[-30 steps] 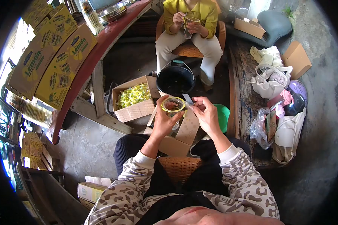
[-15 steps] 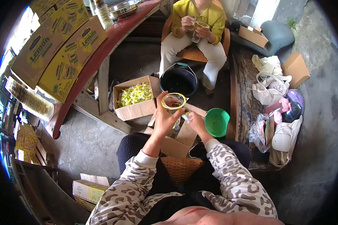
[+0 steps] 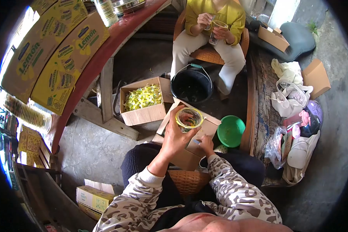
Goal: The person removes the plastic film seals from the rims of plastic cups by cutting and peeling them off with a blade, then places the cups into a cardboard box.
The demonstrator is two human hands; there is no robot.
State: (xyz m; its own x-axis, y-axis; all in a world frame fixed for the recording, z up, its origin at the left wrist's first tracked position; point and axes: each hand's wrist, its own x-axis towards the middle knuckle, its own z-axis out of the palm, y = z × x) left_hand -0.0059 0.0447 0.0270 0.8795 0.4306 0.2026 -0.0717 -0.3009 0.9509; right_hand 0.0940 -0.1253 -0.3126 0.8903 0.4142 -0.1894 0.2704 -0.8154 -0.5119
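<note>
My left hand is wrapped round a clear plastic cup with a yellow rim, its mouth turned up toward me. Just to the right and lower, my right hand is closed with a small pale object showing at its fingers; its kind is too small to tell. The two hands are apart. Beneath them an opened cardboard box stands between my knees, its flaps spread. Beside it on the right sits a green plastic basin.
A carton of yellow-white strips and a black bucket stand ahead. Facing me sits a person in yellow, holding clear cups. Lemon cartons and stacked cups line the left table. Bags lie on the right bench.
My right hand has drawn back from the cup, down toward the box. The cup in my left hand sits lower and further right in view. The camera view has also shifted.
</note>
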